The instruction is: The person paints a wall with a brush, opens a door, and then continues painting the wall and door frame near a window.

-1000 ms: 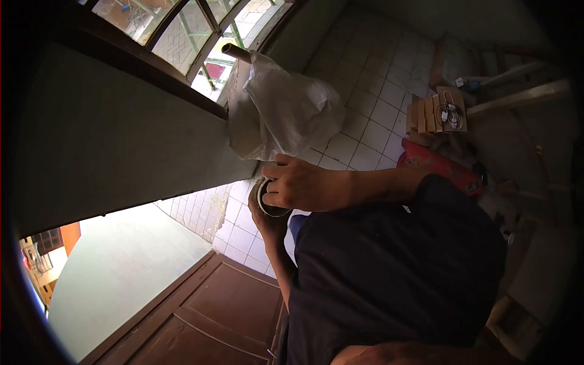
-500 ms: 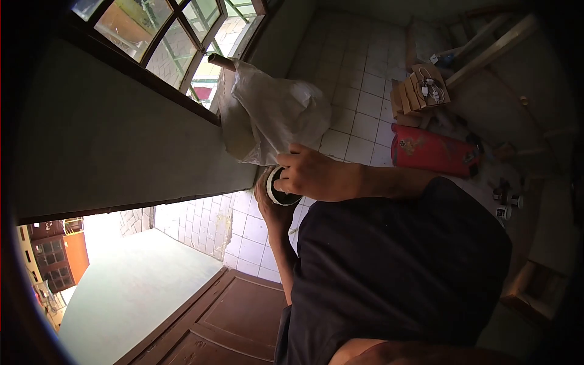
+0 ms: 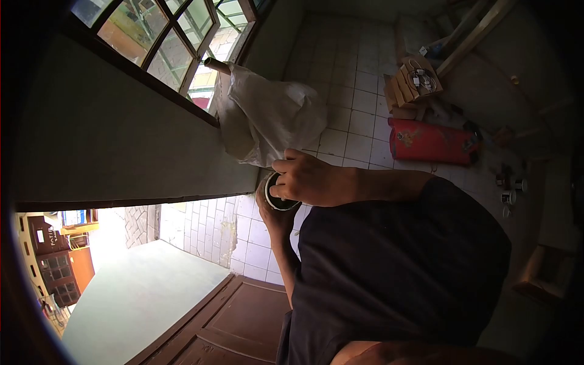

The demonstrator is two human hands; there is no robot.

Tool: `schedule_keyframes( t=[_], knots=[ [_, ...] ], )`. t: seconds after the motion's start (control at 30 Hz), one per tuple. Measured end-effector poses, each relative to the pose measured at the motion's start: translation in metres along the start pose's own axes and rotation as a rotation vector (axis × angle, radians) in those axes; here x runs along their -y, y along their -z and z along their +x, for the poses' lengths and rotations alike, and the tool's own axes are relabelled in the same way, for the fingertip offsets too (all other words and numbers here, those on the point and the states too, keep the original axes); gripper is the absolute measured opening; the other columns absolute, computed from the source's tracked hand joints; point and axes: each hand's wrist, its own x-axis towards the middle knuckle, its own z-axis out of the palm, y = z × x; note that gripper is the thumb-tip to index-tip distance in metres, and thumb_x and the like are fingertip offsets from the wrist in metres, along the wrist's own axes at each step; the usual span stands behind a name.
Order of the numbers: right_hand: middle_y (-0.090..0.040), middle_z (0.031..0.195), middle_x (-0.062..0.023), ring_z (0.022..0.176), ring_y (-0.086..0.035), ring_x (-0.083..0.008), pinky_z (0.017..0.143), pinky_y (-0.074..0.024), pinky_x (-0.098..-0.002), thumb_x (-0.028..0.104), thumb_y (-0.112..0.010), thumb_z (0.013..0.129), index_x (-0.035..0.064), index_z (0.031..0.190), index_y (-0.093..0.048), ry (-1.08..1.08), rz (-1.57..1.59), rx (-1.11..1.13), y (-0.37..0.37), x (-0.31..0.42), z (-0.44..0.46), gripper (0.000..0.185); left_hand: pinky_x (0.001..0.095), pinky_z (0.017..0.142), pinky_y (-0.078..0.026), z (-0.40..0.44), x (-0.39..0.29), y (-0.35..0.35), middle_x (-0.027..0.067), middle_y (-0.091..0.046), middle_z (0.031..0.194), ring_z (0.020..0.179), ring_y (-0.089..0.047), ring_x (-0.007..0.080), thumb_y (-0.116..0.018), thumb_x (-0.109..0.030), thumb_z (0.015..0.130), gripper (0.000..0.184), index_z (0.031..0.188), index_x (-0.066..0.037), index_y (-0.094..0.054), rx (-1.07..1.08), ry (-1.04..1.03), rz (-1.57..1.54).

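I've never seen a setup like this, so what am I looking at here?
There's no machine: a person works bare-handed, and one camera on their head takes every picture, looking down. The left hand holds a round, open container. The right hand has its fingers at the opening; whether they pinch anything is hidden. Nearby is crumpled plastic sheeting. Across the tiled floor are a red item and an open cardboard box with white cables.
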Motion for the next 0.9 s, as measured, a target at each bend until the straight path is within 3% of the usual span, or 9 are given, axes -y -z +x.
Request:
schedule_keyframes(
  t=[0.13,0.23,0.3,0.43,0.5,0.63,0.73,0.8,0.9],
  knots=[
    [-0.068,0.077,0.0057,0.102,-0.063,-0.0148,0.089,-0.0459,-0.0336,0.014,-0.074,0.083,0.0147,0.089,-0.072,-0.047,-0.042,-0.125,0.005,0.004,-0.001,0.006,0.0507,0.111,-0.048,0.001,0.000,0.003,0.0141,-0.064,0.141,0.131,-0.060,0.0388,-0.100,-0.019,0.067,0.089,0.143,-0.007,-0.057,0.006,-0.033,0.036],
    [-0.068,0.078,0.0065,0.099,-0.061,-0.0146,0.088,-0.0455,-0.0330,0.014,-0.074,0.083,0.0151,0.089,-0.071,-0.019,-0.079,-0.027,-0.001,0.005,-0.002,0.006,0.0507,0.111,-0.048,0.004,-0.001,0.004,0.0146,-0.064,0.140,0.131,-0.060,0.0390,-0.100,-0.018,0.067,0.089,0.143,-0.006,-0.057,0.002,-0.113,0.044],
    [-0.067,0.078,0.0076,0.098,-0.060,-0.0144,0.087,-0.0451,-0.0326,0.014,-0.074,0.083,0.0158,0.089,-0.072,-0.012,-0.012,-0.003,-0.003,0.002,-0.001,0.006,0.0507,0.111,-0.048,0.003,0.002,0.003,0.0141,-0.064,0.141,0.131,-0.060,0.0385,-0.099,-0.017,0.067,0.087,0.143,-0.006,-0.057,0.014,-0.035,-0.019],
    [-0.067,0.079,0.0082,0.098,-0.060,-0.0139,0.086,-0.0449,-0.0323,0.013,-0.074,0.083,0.0167,0.090,-0.073,-0.025,-0.070,-0.166,0.001,-0.009,0.007,0.008,0.0511,0.115,-0.041,0.013,0.000,0.006,0.0127,-0.064,0.140,0.132,-0.059,0.0361,-0.099,-0.017,0.067,0.087,0.143,-0.007,-0.058,-0.025,-0.127,0.108],
    [-0.067,0.080,0.0081,0.097,-0.060,-0.0137,0.086,-0.0449,-0.0324,0.015,-0.075,0.083,0.0161,0.091,-0.073,-0.005,-0.090,-0.143,0.000,-0.017,0.013,0.008,0.0512,0.116,-0.038,0.023,0.006,0.005,0.0125,-0.064,0.140,0.133,-0.059,0.0351,-0.099,-0.018,0.066,0.087,0.143,-0.007,-0.059,-0.050,-0.210,0.150],
    [-0.069,0.083,0.0054,0.095,-0.060,-0.0127,0.086,-0.0442,-0.0317,0.018,-0.075,0.087,0.0149,0.090,-0.072,0.074,-0.038,-0.024,-0.002,-0.043,0.029,0.005,0.0497,0.116,-0.037,0.040,0.010,0.001,0.0129,-0.064,0.139,0.133,-0.059,0.0340,-0.099,-0.020,0.066,0.085,0.141,-0.007,-0.060,-0.060,-0.112,0.157],
    [-0.071,0.087,-0.0003,0.095,-0.064,-0.0173,0.085,-0.0484,-0.0349,0.016,-0.074,0.094,0.0123,0.096,-0.069,0.030,0.190,-0.114,-0.008,-0.070,0.042,0.006,0.0476,0.115,-0.038,0.060,0.014,0.001,0.0119,-0.064,0.137,0.132,-0.059,0.0336,-0.099,-0.023,0.064,0.087,0.140,-0.007,-0.060,-0.064,0.032,0.141],
    [-0.072,0.093,-0.0079,0.094,-0.071,-0.0266,0.080,-0.0546,-0.0404,0.016,-0.071,0.102,0.0069,0.107,-0.064,-0.022,0.574,-0.208,-0.007,-0.087,0.052,0.013,0.0472,0.115,-0.038,0.077,0.003,0.003,0.0116,-0.064,0.137,0.132,-0.059,0.0336,-0.099,-0.023,0.064,0.089,0.141,-0.007,-0.059,-0.085,0.045,0.111],
    [-0.071,0.097,-0.0125,0.091,-0.075,-0.0350,0.075,-0.0579,-0.0437,0.013,-0.069,0.104,0.0022,0.115,-0.057,-0.157,0.915,-0.052,0.008,-0.106,0.067,0.019,0.0467,0.115,-0.039,0.104,0.003,0.003,0.0108,-0.065,0.137,0.132,-0.059,0.0335,-0.099,-0.022,0.063,0.093,0.144,-0.009,-0.057,-0.092,0.067,0.097]
  ],
)
